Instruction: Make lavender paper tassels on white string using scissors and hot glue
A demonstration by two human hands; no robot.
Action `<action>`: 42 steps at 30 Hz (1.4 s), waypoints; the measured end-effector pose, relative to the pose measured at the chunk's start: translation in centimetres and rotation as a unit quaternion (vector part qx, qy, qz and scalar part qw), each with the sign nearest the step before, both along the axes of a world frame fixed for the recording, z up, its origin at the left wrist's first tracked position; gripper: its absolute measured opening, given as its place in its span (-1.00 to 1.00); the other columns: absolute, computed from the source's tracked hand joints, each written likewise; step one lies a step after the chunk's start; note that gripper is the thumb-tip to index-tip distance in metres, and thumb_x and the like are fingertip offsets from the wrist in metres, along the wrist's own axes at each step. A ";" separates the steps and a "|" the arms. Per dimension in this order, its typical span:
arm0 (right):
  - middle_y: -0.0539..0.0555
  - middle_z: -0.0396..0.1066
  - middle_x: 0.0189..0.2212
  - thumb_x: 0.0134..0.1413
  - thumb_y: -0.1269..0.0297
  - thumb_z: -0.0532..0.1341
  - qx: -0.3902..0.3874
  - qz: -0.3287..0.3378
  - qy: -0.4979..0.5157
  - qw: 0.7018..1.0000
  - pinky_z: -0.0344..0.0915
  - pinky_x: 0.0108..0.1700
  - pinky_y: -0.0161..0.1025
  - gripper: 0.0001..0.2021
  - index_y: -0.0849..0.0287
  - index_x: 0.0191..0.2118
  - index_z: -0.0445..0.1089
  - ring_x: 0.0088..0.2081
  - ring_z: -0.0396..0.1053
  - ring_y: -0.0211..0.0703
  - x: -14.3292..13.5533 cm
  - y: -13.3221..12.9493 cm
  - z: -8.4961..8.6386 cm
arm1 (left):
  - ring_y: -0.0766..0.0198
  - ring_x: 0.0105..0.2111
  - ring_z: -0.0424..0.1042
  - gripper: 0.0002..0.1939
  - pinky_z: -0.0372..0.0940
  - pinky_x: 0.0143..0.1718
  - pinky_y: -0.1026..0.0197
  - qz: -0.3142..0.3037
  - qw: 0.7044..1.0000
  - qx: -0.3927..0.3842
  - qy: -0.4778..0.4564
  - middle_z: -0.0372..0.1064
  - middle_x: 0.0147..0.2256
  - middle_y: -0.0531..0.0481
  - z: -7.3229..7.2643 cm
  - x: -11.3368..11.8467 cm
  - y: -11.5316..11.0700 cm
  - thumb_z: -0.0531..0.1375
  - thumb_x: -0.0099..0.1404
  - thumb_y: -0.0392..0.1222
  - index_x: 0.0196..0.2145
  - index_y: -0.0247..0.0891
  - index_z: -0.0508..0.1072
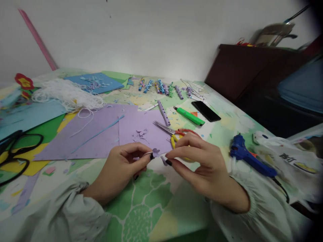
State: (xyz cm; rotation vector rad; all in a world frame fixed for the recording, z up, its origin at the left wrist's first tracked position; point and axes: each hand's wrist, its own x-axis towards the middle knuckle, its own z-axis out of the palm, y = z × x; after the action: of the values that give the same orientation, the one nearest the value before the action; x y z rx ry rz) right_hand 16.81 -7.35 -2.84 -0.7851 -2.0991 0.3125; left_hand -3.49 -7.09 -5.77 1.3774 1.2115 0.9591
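My left hand (130, 161) pinches a small purple paper flower (155, 152) between thumb and forefinger, with a bit of white string showing at the fingertips. Close beside it, my right hand (199, 161) grips a little purple paper piece (164, 160) in a thumb-and-finger pinch. Whether the two pieces touch is hard to make out. Behind the right fingers lie scissors (166, 128) with red and yellow handles, partly hidden by that hand. Purple paper sheets (101, 131) spread beyond the left hand, with purple scraps (140, 134) and a thin blue strip (101, 131) on them.
A blue glue gun (249, 158) rests at right, near a plastic bag (292, 164). Farther back lie a green cutter (189, 116), a phone (206, 111), a purple paper tube (164, 113) and several small decorated tubes (160, 86). White string (65, 95) and black-handled scissors (17, 148) are at left.
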 end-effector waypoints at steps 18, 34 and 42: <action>0.51 0.40 -0.14 0.22 0.37 -0.05 -0.120 -0.443 -0.458 0.761 0.31 -0.10 -0.05 -0.63 0.48 -0.02 0.34 -0.09 0.42 0.26 16.4 -2.9 -2.1 | 0.44 -0.63 0.19 -0.88 0.12 -0.68 0.38 -0.025 0.998 0.063 -0.015 0.43 -0.43 -0.03 0.0 -0.2 -0.2 0.28 0.13 -0.18 -0.42 -0.23 0.63; 0.25 0.49 -0.41 -0.04 0.09 0.31 -0.320 -0.440 0.072 0.836 0.31 -0.49 -0.10 -0.75 0.17 -0.30 0.53 -0.44 0.42 0.05 13.3 -4.2 -0.3 | 0.39 -0.54 0.26 -0.90 0.15 -0.59 0.39 -0.018 0.996 0.084 0.010 0.44 -0.47 0.01 -0.1 -0.2 0.0 0.28 0.12 -0.26 -0.52 -0.22 0.58; 0.13 0.55 -0.33 -0.08 0.08 0.39 -0.422 -0.168 0.210 0.865 0.50 -0.32 -0.19 -0.73 0.03 -0.22 0.57 -0.32 0.51 -0.02 6.4 -6.8 -2.6 | 0.38 -0.49 0.32 -0.91 0.18 -0.52 0.39 -0.025 0.995 0.095 0.010 0.45 -0.47 0.04 -0.3 -0.2 -0.2 0.28 0.14 -0.27 -0.50 -0.20 0.59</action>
State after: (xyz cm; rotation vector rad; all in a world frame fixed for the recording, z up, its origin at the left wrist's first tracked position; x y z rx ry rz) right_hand 23.22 -14.18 -5.49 -1.4111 -1.3239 1.1390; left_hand -3.66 -7.29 -6.05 1.5636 1.1181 1.0488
